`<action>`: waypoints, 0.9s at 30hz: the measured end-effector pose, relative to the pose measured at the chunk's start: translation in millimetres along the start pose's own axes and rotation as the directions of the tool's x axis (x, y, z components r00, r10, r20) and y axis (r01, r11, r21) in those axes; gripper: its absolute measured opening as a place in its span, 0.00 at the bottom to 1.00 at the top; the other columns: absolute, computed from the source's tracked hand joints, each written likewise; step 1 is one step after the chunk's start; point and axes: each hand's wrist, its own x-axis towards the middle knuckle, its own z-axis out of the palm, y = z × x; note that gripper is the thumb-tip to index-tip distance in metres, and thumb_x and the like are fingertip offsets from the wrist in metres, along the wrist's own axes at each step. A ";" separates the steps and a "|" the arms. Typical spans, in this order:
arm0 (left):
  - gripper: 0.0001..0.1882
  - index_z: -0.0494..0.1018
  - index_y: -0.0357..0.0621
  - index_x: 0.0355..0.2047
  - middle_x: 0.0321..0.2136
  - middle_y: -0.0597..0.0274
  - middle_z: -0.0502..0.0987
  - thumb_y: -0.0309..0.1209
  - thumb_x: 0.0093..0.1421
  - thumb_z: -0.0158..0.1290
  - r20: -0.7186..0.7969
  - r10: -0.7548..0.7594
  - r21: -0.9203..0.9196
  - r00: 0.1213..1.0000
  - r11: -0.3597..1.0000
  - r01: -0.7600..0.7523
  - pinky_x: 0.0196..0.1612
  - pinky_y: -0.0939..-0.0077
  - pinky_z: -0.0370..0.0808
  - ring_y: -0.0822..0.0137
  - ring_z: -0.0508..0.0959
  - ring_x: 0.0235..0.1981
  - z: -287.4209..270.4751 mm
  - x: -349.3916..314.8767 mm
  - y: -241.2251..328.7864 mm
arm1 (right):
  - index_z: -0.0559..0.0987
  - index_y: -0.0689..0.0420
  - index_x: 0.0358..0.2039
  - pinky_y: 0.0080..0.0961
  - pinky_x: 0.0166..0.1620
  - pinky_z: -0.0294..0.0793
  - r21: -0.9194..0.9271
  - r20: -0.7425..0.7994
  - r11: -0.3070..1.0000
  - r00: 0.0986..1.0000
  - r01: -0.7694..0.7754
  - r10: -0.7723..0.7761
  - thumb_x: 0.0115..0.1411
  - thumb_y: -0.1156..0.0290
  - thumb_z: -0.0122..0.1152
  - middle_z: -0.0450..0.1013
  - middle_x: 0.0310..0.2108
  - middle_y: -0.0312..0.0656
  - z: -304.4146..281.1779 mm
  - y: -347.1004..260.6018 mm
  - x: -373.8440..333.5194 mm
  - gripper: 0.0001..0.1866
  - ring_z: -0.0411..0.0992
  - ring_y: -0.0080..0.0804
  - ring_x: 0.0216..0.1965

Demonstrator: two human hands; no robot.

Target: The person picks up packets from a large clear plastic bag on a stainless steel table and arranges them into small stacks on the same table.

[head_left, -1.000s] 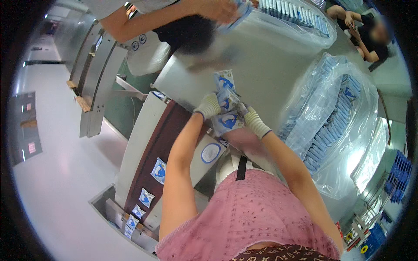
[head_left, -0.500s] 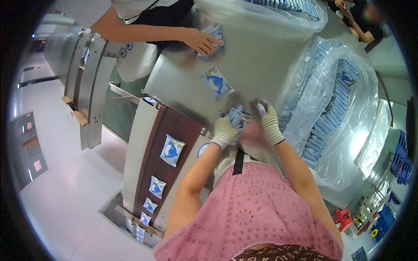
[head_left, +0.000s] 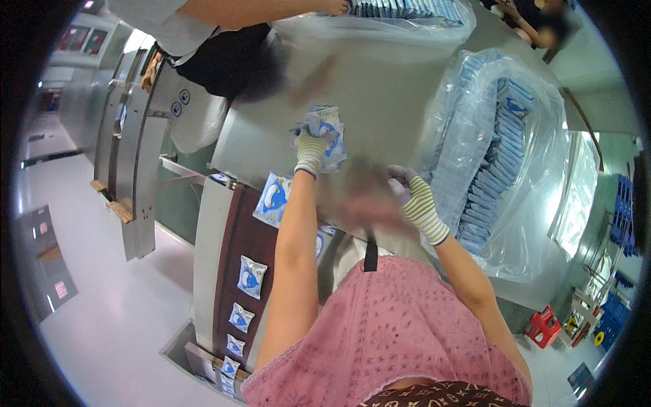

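Observation:
My left hand, in a striped glove with grey fingertips, reaches over the metal table and grips small blue-and-white sachets; its fingers partly cover them, so how many it holds is unclear. My right hand, gloved the same way, hovers nearer to me with bent fingers, thumb apart, and nothing in it. To its right lies a large clear plastic bag with rows of standing sachets. Left of my left forearm, a sachet sits at the far end of the dark red conveyor belt.
Several more sachets lie in line along the belt. Across the metal table a co-worker's hand is beside another filled bag. A red stool stands on the floor at the right.
My left hand has moved forward and left onto the sachets on the table. My right hand stays near the bag. The co-worker's hand has withdrawn to the far bag; belt sachets have advanced.

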 end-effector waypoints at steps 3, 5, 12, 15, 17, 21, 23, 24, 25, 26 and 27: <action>0.49 0.69 0.35 0.54 0.54 0.42 0.70 0.49 0.34 0.72 0.069 -0.132 -0.008 0.989 0.991 0.133 0.57 0.63 0.69 0.49 0.71 0.56 8.1 -10.9 30.4 | 0.75 0.62 0.50 0.28 0.48 0.74 -0.036 -0.019 0.999 1.000 0.017 -0.018 0.62 0.72 0.58 0.76 0.43 0.47 -16.1 -1.1 -10.0 0.17 0.76 0.35 0.44; 0.41 0.71 0.39 0.52 0.55 0.45 0.71 0.47 0.40 0.68 -0.037 -0.064 0.107 0.997 0.992 0.067 0.56 0.58 0.69 0.47 0.71 0.55 13.9 -18.7 41.6 | 0.74 0.61 0.50 0.29 0.48 0.75 -0.128 -0.026 0.990 0.998 0.058 -0.062 0.61 0.69 0.59 0.76 0.43 0.49 -31.7 -1.8 -15.7 0.18 0.76 0.38 0.44; 0.39 0.69 0.50 0.55 0.56 0.49 0.68 0.43 0.41 0.65 0.421 0.581 0.518 0.697 0.477 -0.710 0.50 0.51 0.72 0.46 0.71 0.52 41.0 -112.8 92.6 | 0.75 0.60 0.48 0.35 0.47 0.73 -0.443 -0.082 0.870 0.956 0.218 -0.281 0.60 0.65 0.58 0.75 0.41 0.51 -114.8 -4.9 -28.0 0.17 0.74 0.48 0.42; 0.36 0.69 0.53 0.55 0.58 0.52 0.66 0.40 0.42 0.64 0.401 0.591 0.435 0.700 0.550 -0.713 0.49 0.50 0.72 0.47 0.70 0.52 49.7 -103.8 105.3 | 0.75 0.60 0.47 0.37 0.46 0.73 -0.490 -0.185 0.857 0.942 0.158 -0.280 0.61 0.64 0.57 0.75 0.41 0.50 -173.6 6.7 -28.0 0.17 0.73 0.45 0.44; 0.33 0.70 0.54 0.53 0.55 0.54 0.68 0.38 0.44 0.63 0.327 0.552 0.359 0.767 0.678 -0.642 0.48 0.50 0.71 0.47 0.71 0.50 39.4 -115.7 164.0 | 0.74 0.61 0.49 0.31 0.46 0.73 0.216 -0.474 0.975 0.867 -0.056 0.155 0.64 0.63 0.55 0.76 0.43 0.46 -221.4 46.2 -9.5 0.18 0.74 0.36 0.45; 0.29 0.72 0.53 0.52 0.54 0.56 0.69 0.38 0.47 0.62 0.239 0.950 -0.068 0.199 0.220 -0.973 0.47 0.50 0.70 0.48 0.70 0.50 58.8 -183.8 324.9 | 0.70 0.63 0.56 0.32 0.51 0.72 0.470 -0.607 0.882 0.717 -0.024 0.343 0.68 0.55 0.47 0.73 0.51 0.47 -322.4 116.7 30.7 0.25 0.74 0.35 0.49; 0.30 0.71 0.52 0.52 0.54 0.54 0.69 0.38 0.46 0.63 0.398 0.911 0.025 0.112 0.111 -0.993 0.52 0.49 0.67 0.47 0.68 0.53 111.1 -205.8 367.6 | 0.69 0.63 0.57 0.32 0.53 0.72 0.608 -0.625 0.786 0.679 0.112 0.386 0.69 0.51 0.44 0.71 0.55 0.48 -356.2 133.5 54.0 0.28 0.73 0.36 0.51; 0.32 0.70 0.51 0.53 0.54 0.51 0.68 0.37 0.45 0.63 0.480 0.872 0.074 0.098 0.071 -0.995 0.56 0.48 0.65 0.45 0.67 0.55 142.0 -208.2 378.6 | 0.69 0.63 0.57 0.32 0.54 0.71 0.609 -0.631 0.781 0.682 0.141 0.370 0.69 0.50 0.43 0.70 0.55 0.49 -361.5 131.2 64.9 0.29 0.72 0.37 0.52; 0.34 0.69 0.53 0.54 0.56 0.52 0.66 0.37 0.45 0.64 0.596 0.796 0.126 0.104 0.036 -0.991 0.58 0.46 0.63 0.45 0.65 0.57 163.6 -214.6 394.7 | 0.69 0.63 0.58 0.32 0.55 0.70 0.608 -0.643 0.776 0.677 0.168 0.358 0.69 0.49 0.42 0.70 0.56 0.49 -370.9 123.9 71.2 0.30 0.72 0.37 0.53; 0.35 0.69 0.54 0.56 0.58 0.53 0.65 0.38 0.44 0.65 0.694 0.711 0.173 0.114 -0.011 -0.985 0.60 0.43 0.61 0.44 0.63 0.59 184.4 -214.7 411.9 | 0.69 0.64 0.58 0.32 0.56 0.69 0.600 -0.660 0.773 0.671 0.203 0.336 0.69 0.48 0.41 0.69 0.57 0.49 -382.5 119.0 81.4 0.31 0.71 0.37 0.54; 0.38 0.67 0.55 0.58 0.59 0.53 0.64 0.39 0.44 0.66 0.692 0.715 0.174 0.100 -0.031 -0.984 0.61 0.43 0.59 0.44 0.62 0.60 211.0 -203.8 422.8 | 0.69 0.63 0.58 0.31 0.58 0.66 0.586 -0.672 0.761 0.692 0.277 0.265 0.68 0.48 0.44 0.69 0.58 0.47 -386.3 123.2 87.3 0.31 0.68 0.36 0.57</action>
